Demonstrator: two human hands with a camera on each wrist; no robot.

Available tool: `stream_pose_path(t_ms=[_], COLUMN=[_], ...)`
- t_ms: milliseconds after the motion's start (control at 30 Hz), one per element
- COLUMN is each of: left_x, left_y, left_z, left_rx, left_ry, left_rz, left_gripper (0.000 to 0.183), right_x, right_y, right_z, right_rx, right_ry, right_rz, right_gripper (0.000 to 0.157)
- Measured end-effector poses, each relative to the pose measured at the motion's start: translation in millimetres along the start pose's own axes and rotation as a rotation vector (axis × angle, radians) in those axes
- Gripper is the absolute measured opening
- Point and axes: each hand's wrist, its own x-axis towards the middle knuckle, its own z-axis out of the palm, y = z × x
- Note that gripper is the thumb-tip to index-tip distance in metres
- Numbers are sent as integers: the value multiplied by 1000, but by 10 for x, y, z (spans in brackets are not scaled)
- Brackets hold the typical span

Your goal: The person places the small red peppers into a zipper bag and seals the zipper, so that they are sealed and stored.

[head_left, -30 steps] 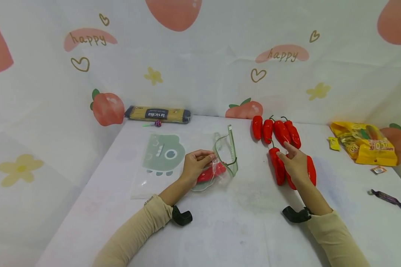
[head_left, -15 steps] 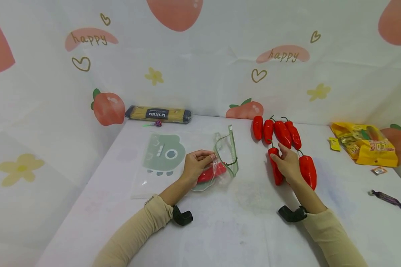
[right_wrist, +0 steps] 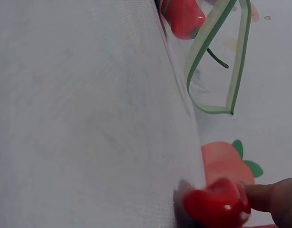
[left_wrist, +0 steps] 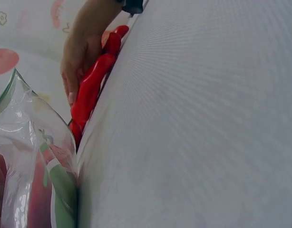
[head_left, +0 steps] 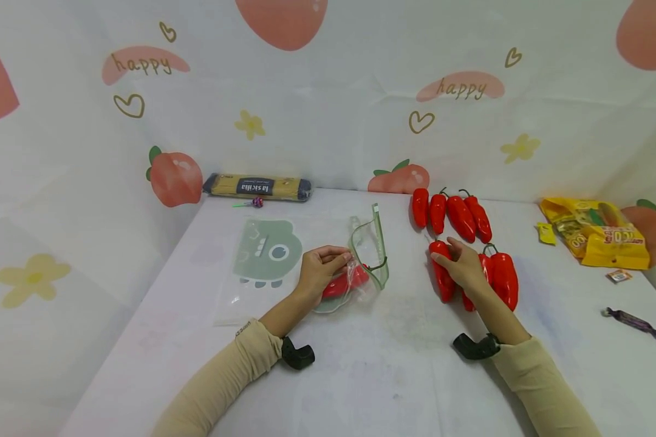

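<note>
in the head view, the left hand (head_left: 321, 273) pinches the plastic of a clear zip bag (head_left: 273, 255) between its thumb and curled fingers. this bag lies on the white table (head_left: 393, 364), its green-edged mouth stands open toward the right, and a bagged pepper (head_left: 336, 287), also red, lies inside. the right hand (head_left: 466, 267) holds a red pepper (head_left: 443, 279) between thumb and fingers, so the fingers are only as wide as the pepper is thick. two other peppers (head_left: 505, 282) are beside this hand (one of them is partly hidden behind it). farther back, four peppers (head_left: 460, 218) lie in a row. at the back left there are a pasta pack (head_left: 257, 187) and a lollipop (head_left: 257, 202); at the right, a yellow bag (head_left: 596, 233) and some small sweets (head_left: 632, 321).

in the left wrist view, the right hand is at the peppers, and the bag stands at the lower left; the left hand shows too little to tell its grip from here.

in the right wrist view, the red pepper is at the lower right, slightly blurred, with one digit touching its side. the green mouth of the bag is above, well apart from it
</note>
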Motion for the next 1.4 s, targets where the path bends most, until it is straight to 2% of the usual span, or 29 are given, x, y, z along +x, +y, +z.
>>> stream_pose_path(t_ms=[133, 267, 367, 500, 567, 633, 700, 833, 900, 1067, 1233, 1400], left_x=[-1, 0, -3, -6, -8, -11, -12, -19, -23, -26, -21, -17], left_y=[4, 3, 0, -3, -1, 3, 5, 4, 0, -9, -5, -1], left_z=[-1, -2, -4, -1, 1, 4, 5, 1, -2, -5, 0, -1], left_rx=[-4, -1, 0, -11, -12, -14, -4, -5, -17, -57, -50, -41], left_ry=[-4, -11, -12, -22, -31, -37, -39, -45, -55, -79, -78, -67], left_rz=[-3, -6, -6, -8, -7, -5, -2, 6, 14, 28, 41, 47], left_gripper=[22, 22, 22, 23, 23, 23, 22, 22, 23, 25, 23, 23], right_x=[-1, -32, -55, -51, -40, -24, -6, 21, 28, 41, 48, 42], right_y=[-16, -75, -161, -283, -335, -382, -428, -496, -505, -473, -449, -436], right_z=[20, -8, -47, -63, -34, 22, 103, 301, 407, 639, 766, 861], right_rx=[29, 115, 346, 771, 900, 956, 945, 824, 763, 636, 562, 516], right_ry=[-1, -7, -17, 8, 23, 44, 52, 43, 13, -61, -75, -85], right_rz=[-1, 53, 96, 94, 64, 51, 42, 66, 67, 4, -40, -130], right_gripper=[75, 73, 70, 65, 62, 56, 50, 44, 44, 46, 43, 45])
